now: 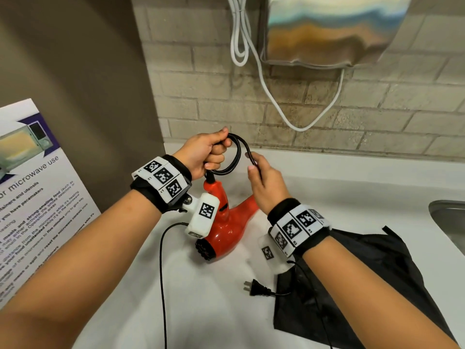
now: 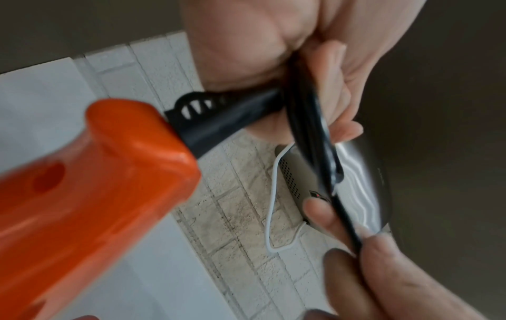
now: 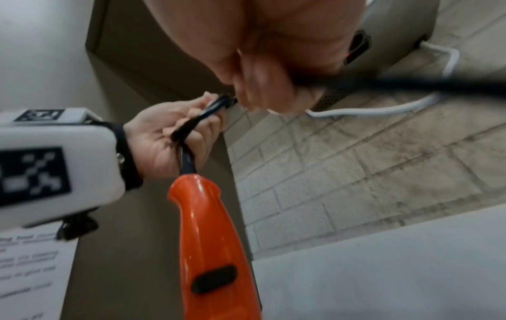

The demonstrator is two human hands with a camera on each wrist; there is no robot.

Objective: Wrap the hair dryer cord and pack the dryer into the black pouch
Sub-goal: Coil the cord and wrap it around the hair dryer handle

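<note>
An orange-red hair dryer (image 1: 226,222) (image 2: 90,184) (image 3: 210,244) hangs handle-up over the white counter. My left hand (image 1: 206,152) (image 3: 175,134) grips coiled loops of its black cord (image 1: 239,152) (image 2: 309,134) just above the handle. My right hand (image 1: 264,180) (image 2: 364,270) pinches the cord beside the coil. The rest of the cord trails down to the plug (image 1: 256,288), which lies on the counter at the edge of the black pouch (image 1: 364,280). The pouch lies flat at the right, partly under my right forearm.
A steel wall appliance (image 1: 327,28) with white cables (image 1: 251,59) hangs on the tiled wall behind. A microwave notice (image 1: 37,185) stands at the left. A sink rim (image 1: 448,217) shows at the right edge. A thin black wire (image 1: 163,285) runs from the left wrist camera.
</note>
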